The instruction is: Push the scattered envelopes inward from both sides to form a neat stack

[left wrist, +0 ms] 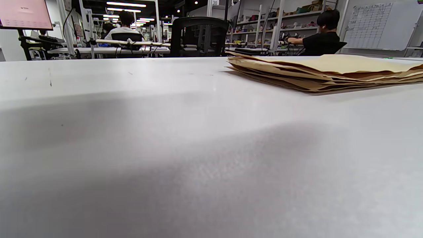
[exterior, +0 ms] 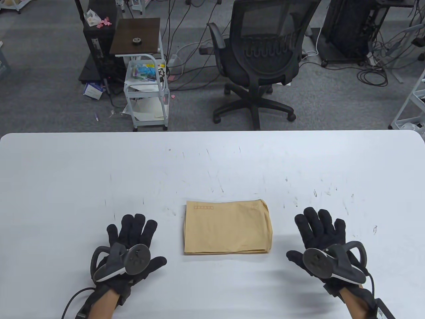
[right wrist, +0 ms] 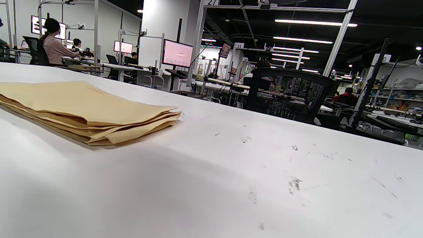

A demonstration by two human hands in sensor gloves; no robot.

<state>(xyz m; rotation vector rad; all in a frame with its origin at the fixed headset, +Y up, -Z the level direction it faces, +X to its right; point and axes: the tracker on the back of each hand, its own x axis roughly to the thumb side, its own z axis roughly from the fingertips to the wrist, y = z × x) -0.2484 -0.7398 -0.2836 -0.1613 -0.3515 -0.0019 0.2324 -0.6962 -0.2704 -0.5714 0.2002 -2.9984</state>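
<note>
Both my hands lie flat with fingers spread on the white table (exterior: 66,172), the left hand (exterior: 127,247) and right hand (exterior: 323,244) each near a short side of the manila envelopes (exterior: 227,227), touching nothing else. I see those stacked squarely between them, edges slightly fanned and curled in the wrist views.

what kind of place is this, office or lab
Most likely a shared lab or open-plan workspace: a white table, a mesh office chair amid floor cables, and rows of desks with monitors and shelving behind.
</note>
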